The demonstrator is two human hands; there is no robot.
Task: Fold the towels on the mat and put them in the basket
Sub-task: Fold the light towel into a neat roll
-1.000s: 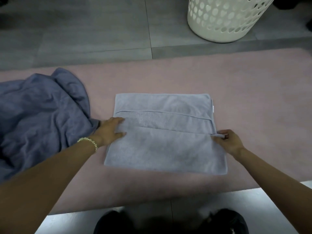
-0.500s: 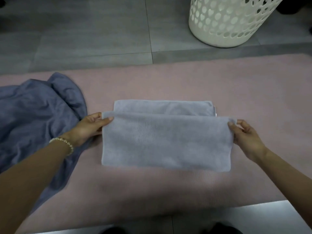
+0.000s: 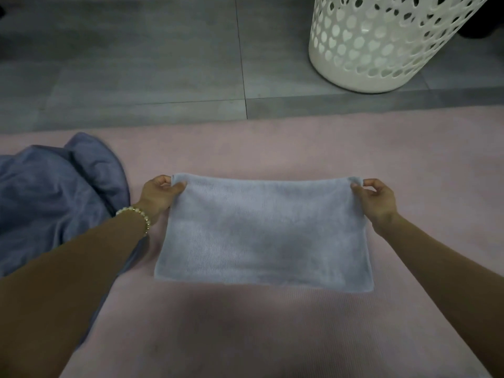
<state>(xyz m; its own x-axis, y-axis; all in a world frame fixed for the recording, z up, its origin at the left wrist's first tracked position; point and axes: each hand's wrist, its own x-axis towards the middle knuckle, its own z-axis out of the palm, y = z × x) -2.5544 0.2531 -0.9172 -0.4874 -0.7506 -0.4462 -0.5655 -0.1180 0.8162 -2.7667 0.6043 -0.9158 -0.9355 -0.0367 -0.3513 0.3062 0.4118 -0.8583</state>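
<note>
The left hand (image 3: 161,193) and right hand (image 3: 377,199) each pinch a far corner of the light grey towel (image 3: 261,236) — keeping the edge taut and level, presumably for a square fold — on the pink mat (image 3: 300,154), short of the white basket (image 3: 381,42).

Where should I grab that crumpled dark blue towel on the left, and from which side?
Take the dark blue towel by the raised rounded fold at its far right end, coming from above and the right. That hump stands up off the pink mat, so fingers can likely close round it; the rest lies flatter, partly hidden by the left forearm.
</note>
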